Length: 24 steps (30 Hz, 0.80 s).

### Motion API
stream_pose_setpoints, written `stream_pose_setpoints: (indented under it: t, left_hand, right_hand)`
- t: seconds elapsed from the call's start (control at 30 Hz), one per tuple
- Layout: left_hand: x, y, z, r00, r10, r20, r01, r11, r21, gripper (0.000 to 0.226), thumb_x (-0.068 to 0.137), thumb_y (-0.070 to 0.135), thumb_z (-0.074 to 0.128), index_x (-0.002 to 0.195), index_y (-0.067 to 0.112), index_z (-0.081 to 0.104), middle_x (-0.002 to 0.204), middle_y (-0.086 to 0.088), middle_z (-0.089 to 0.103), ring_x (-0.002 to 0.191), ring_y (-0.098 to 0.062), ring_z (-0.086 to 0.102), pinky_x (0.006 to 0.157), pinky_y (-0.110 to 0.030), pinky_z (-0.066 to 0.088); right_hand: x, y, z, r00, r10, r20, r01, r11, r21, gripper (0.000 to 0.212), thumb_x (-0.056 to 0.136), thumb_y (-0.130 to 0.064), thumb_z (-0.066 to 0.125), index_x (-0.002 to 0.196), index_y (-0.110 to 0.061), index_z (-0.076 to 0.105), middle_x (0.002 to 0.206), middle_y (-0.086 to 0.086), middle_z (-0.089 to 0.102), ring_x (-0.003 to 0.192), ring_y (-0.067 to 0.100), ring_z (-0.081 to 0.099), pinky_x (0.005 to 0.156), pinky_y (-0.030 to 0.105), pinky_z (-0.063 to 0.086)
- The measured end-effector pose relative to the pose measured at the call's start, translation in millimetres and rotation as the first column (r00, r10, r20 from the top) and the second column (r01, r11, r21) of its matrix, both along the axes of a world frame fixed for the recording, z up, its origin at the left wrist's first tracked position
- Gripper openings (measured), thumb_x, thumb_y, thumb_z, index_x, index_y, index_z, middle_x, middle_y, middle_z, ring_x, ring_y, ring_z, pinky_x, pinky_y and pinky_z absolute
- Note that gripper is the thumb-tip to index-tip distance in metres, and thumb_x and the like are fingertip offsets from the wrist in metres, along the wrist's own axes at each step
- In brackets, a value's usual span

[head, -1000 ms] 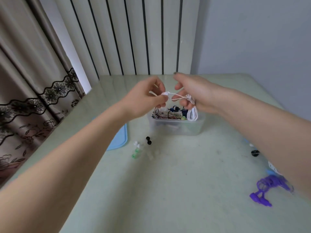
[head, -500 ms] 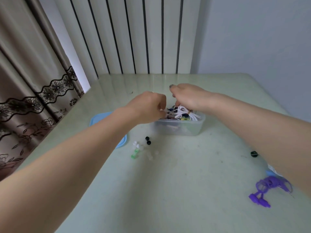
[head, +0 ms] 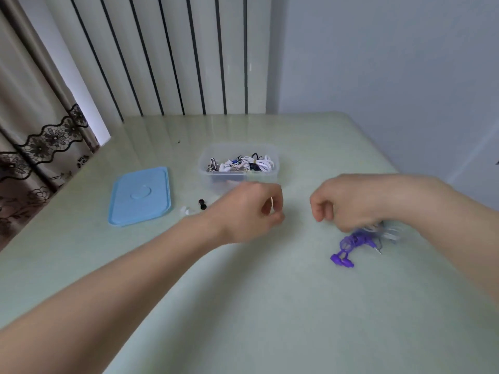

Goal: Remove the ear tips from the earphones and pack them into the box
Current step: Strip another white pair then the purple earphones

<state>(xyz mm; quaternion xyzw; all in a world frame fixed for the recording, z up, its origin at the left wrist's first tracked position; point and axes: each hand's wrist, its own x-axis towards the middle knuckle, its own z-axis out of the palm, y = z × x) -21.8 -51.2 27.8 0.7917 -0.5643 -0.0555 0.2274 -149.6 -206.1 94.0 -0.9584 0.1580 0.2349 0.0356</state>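
Note:
A clear plastic box (head: 206, 177) stands mid-table and holds a tangle of white, black and blue earphones (head: 243, 164). In front of it hovers my left hand (head: 251, 211), fingers loosely curled, with nothing visible in them. My right hand (head: 344, 205) hangs to the right of it, fingers also loosely curled and holding nothing, just above a coiled purple earphone (head: 348, 245). A pale earphone cable (head: 387, 230) lies partly hidden under my right wrist. Two black ear tips (head: 202, 204) and some white ear tips (head: 186, 211) lie on the table left of my left hand.
The box's blue lid (head: 140, 195) lies flat to the left of the box. The pale green table (head: 270, 306) meets a striped wall panel at the back and a curtain at the left.
The white earphone that both hands held above the box now lies in it. Both hands have pulled back towards me, the right one moving over the purple earphone.

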Motion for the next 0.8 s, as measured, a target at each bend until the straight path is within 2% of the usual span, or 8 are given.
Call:
stream_pose_setpoints:
  t: [0.07,0.23,0.37,0.43,0.5,0.63,0.73,0.8]
  left_hand:
    - [-12.8,4.1,-12.5,0.999,0.003,-0.050,0.000,0.998,0.062,0.005,0.090,0.028,0.065,0.090,0.023,0.065,0.078,0.007,0.062,0.066,-0.002,0.052,0.062,-0.021,0.042]
    - [-25.0,18.6,-27.3,0.975,0.088,-0.206,-0.075,0.995,0.069,0.004,0.091,0.025,0.066,0.093,0.022,0.067,0.079,0.009,0.059,0.065,-0.003,0.050,0.066,-0.019,0.044]
    - [-28.9,35.3,-35.2,0.944,0.151,-0.295,-0.141,0.988,0.058,0.005,0.092,0.021,0.066,0.097,0.021,0.067,0.079,0.011,0.057,0.063,-0.002,0.049,0.060,-0.010,0.040]
    - [-28.1,40.8,-37.6,0.938,0.164,-0.304,-0.161,0.986,0.037,0.004,0.092,0.019,0.066,0.096,0.021,0.066,0.077,0.012,0.056,0.060,0.000,0.048,0.059,-0.009,0.040]
    - [-26.4,45.3,-37.6,0.930,0.178,-0.321,-0.181,0.983,0.019,0.004,0.093,0.018,0.066,0.096,0.021,0.066,0.077,0.012,0.056,0.059,0.001,0.049,0.059,-0.009,0.040]
    - [-17.0,52.2,-35.1,0.911,0.228,-0.343,-0.256,0.966,-0.039,0.005,0.093,0.017,0.065,0.097,0.020,0.066,0.082,0.011,0.059,0.061,-0.004,0.048,0.058,-0.012,0.042]
    - [0.1,59.6,-32.6,0.872,0.313,-0.376,-0.391,0.908,-0.149,0.007,0.093,0.015,0.063,0.093,0.021,0.066,0.083,0.010,0.062,0.061,-0.007,0.049,0.055,-0.014,0.043]
    - [12.9,65.8,-31.7,0.836,0.377,-0.398,-0.484,0.849,-0.213,0.010,0.093,0.014,0.062,0.092,0.023,0.065,0.084,0.007,0.063,0.060,-0.006,0.048,0.053,-0.015,0.041]
  right_hand:
    - [-19.2,0.8,-13.8,0.999,0.015,-0.032,-0.016,0.999,-0.030,0.034,0.080,-0.004,0.055,0.095,-0.034,0.055,0.107,-0.008,0.058,0.100,0.018,0.061,0.086,0.036,0.054]
    - [-39.5,6.0,-33.8,0.997,0.062,-0.039,-0.066,0.992,-0.109,0.028,0.085,-0.010,0.056,0.108,-0.027,0.054,0.100,-0.008,0.049,0.095,0.017,0.054,0.073,0.030,0.045]
    - [-40.3,7.1,-38.9,0.998,0.054,0.011,-0.053,0.994,-0.094,0.020,0.083,-0.011,0.059,0.097,-0.026,0.056,0.094,-0.009,0.054,0.103,0.018,0.057,0.075,0.031,0.049]
    - [-39.5,7.3,-36.9,0.999,0.033,0.015,-0.032,0.998,-0.052,0.014,0.084,-0.013,0.056,0.091,-0.025,0.057,0.083,-0.013,0.053,0.099,0.017,0.059,0.065,0.028,0.052]
    - [-37.7,7.7,-34.0,1.000,-0.005,0.011,0.005,1.000,0.028,0.014,0.082,-0.013,0.056,0.090,-0.024,0.062,0.080,-0.012,0.060,0.082,0.013,0.061,0.048,0.020,0.048]
    - [-26.8,9.1,-33.2,0.995,-0.092,0.045,0.076,0.956,0.282,0.014,0.080,-0.015,0.065,0.089,-0.026,0.069,0.085,-0.002,0.073,0.065,0.007,0.058,0.059,0.021,0.045]
    - [-11.0,19.0,-37.4,0.965,-0.215,0.150,0.096,0.822,0.561,0.017,0.083,-0.008,0.062,0.094,-0.018,0.069,0.088,0.007,0.075,0.065,0.009,0.061,0.065,0.024,0.047]
    - [-0.4,30.6,-40.9,0.932,-0.317,0.174,0.080,0.651,0.755,0.016,0.087,0.000,0.056,0.099,-0.006,0.065,0.081,0.010,0.075,0.068,0.014,0.067,0.063,0.022,0.049]
